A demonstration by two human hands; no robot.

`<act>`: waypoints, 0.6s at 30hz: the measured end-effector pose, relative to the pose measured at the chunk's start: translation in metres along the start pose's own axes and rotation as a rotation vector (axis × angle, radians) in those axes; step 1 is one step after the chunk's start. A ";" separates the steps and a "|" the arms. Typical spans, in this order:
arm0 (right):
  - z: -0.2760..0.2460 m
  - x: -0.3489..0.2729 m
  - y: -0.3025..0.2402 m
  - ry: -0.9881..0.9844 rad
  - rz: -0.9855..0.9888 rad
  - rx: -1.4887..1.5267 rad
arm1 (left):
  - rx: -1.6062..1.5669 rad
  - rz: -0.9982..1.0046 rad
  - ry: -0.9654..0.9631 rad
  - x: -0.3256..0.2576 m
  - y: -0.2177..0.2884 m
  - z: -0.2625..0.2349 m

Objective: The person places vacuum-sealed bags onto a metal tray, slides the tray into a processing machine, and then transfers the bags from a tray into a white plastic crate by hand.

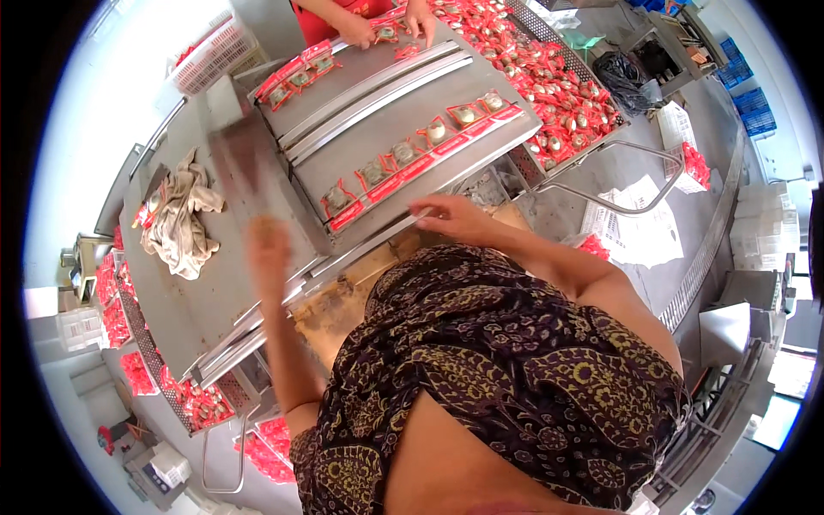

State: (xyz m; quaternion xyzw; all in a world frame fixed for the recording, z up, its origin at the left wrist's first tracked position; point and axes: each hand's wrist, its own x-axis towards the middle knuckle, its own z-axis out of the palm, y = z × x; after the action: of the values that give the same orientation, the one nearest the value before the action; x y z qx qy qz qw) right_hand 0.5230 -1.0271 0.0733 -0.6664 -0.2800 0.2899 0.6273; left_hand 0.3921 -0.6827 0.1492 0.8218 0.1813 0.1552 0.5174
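My left hand (270,245) is raised over the steel worktop (240,296) and smeared by motion, so its fingers cannot be read. My right hand (448,216) rests by the near edge of the conveyor table (360,90), fingers apart and slightly bent, holding nothing that I can see. Beyond it, several clear-and-red packets (403,153) with round pale green contents lie in a row along a red strip. A dark blurred patch (240,154) beyond my left hand cannot be made out. A crumpled beige cloth (182,215) lies left of that hand.
Across the table, a co-worker's hands (356,30) handle packets on the far strip. Metal rails (378,99) divide the table. A perforated tray (618,107) heaped with red packets stands to the right, beside a curved metal handle (657,206). A white crate (215,64) stands far left.
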 end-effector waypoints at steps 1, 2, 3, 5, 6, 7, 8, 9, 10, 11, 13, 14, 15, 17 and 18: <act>0.007 0.009 -0.010 0.013 -0.065 0.072 | 0.025 -0.004 -0.161 -0.005 0.012 0.048; 0.011 0.017 -0.018 0.019 -0.073 0.073 | -0.134 -0.081 -0.348 -0.011 0.024 0.088; 0.016 0.022 -0.022 -0.008 0.046 0.352 | -0.280 -0.243 -0.469 -0.018 0.034 0.116; 0.018 0.026 -0.022 -0.033 0.158 0.640 | -0.374 -0.366 -0.856 -0.017 0.052 0.153; 0.019 0.027 -0.018 0.061 0.211 0.848 | -0.367 -0.353 -0.874 -0.016 0.058 0.167; 0.018 0.027 -0.011 0.178 0.244 1.066 | -0.406 -0.425 -0.894 -0.015 0.062 0.177; 0.017 0.025 -0.003 0.326 0.309 1.157 | -0.438 -0.503 -0.924 -0.013 0.066 0.182; 0.011 0.023 0.005 0.294 0.304 1.162 | -0.440 -0.502 -0.917 -0.010 0.068 0.185; 0.007 0.023 0.015 0.429 0.361 1.174 | -0.291 -0.464 -1.009 -0.009 0.067 0.186; -0.002 0.020 0.024 0.540 0.462 1.228 | -0.102 -0.474 -1.089 -0.007 0.067 0.191; -0.044 0.005 0.041 0.611 0.409 1.145 | -0.070 -0.427 -1.117 -0.003 0.068 0.206; -0.065 -0.001 0.051 0.603 0.441 1.174 | -0.097 -0.398 -1.065 0.000 0.064 0.212; -0.092 -0.008 0.058 0.582 0.456 1.216 | -0.084 -0.409 -0.988 0.002 0.067 0.224; -0.136 -0.021 0.073 0.561 0.493 1.267 | -0.122 -0.459 -0.980 0.004 0.069 0.240; -0.147 -0.022 0.079 0.555 0.451 1.283 | -0.111 -0.492 -0.934 0.004 0.069 0.240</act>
State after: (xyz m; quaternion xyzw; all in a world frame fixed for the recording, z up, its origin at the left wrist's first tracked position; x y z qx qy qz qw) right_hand 0.6178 -1.1466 0.0017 -0.2584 0.2579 0.3393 0.8669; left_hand 0.5115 -0.8990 0.1116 0.7079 0.1104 -0.3438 0.6070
